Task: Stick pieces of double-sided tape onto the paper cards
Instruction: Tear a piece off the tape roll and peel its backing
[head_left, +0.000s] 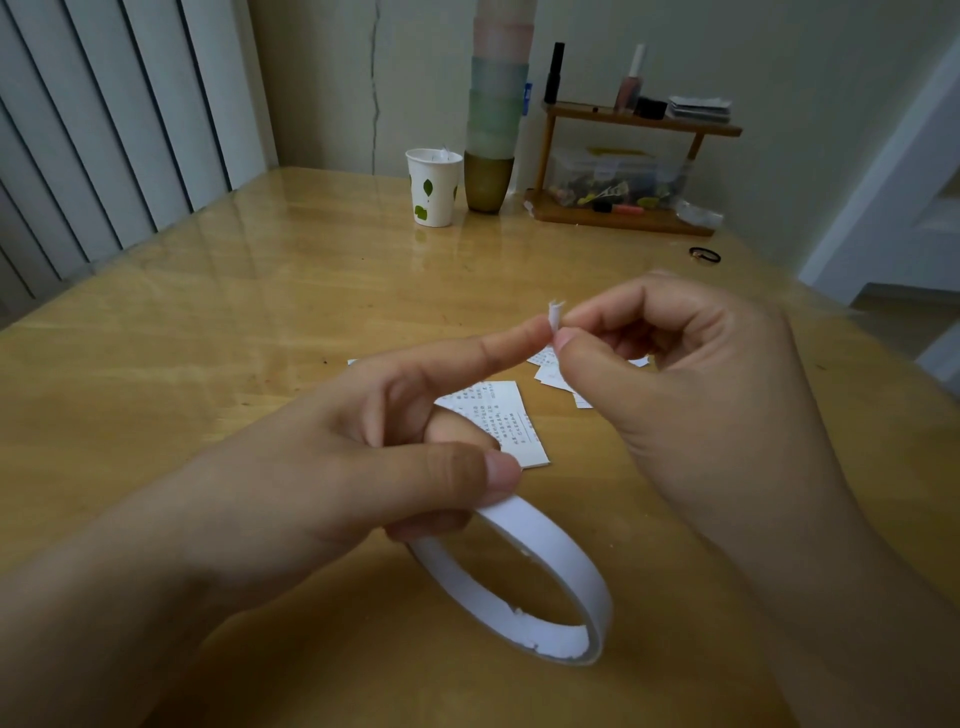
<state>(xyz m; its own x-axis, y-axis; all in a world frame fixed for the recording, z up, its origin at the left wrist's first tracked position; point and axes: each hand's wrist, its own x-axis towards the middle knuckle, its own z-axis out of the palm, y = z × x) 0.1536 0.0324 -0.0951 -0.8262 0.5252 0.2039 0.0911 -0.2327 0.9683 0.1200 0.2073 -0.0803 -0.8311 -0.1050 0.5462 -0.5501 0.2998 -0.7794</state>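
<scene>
My left hand (363, 467) grips a thin white ring of double-sided tape (561, 571) between thumb and curled fingers, holding it above the wooden table (208, 338). Its index finger stretches out to the right. My right hand (670, 374) pinches a small white piece of tape (555, 313) between thumb and forefinger, right at the tip of the left index finger. Below the hands lie white paper cards with printed text (511, 423), and more cards (548, 364) are partly hidden behind my right hand.
At the back of the table stand a leaf-printed paper cup (434, 187), a tall stack of pastel cups (493, 130) and a small wooden shelf (623, 171) with cosmetics and a clear box. A hair tie (705, 255) lies near the right edge.
</scene>
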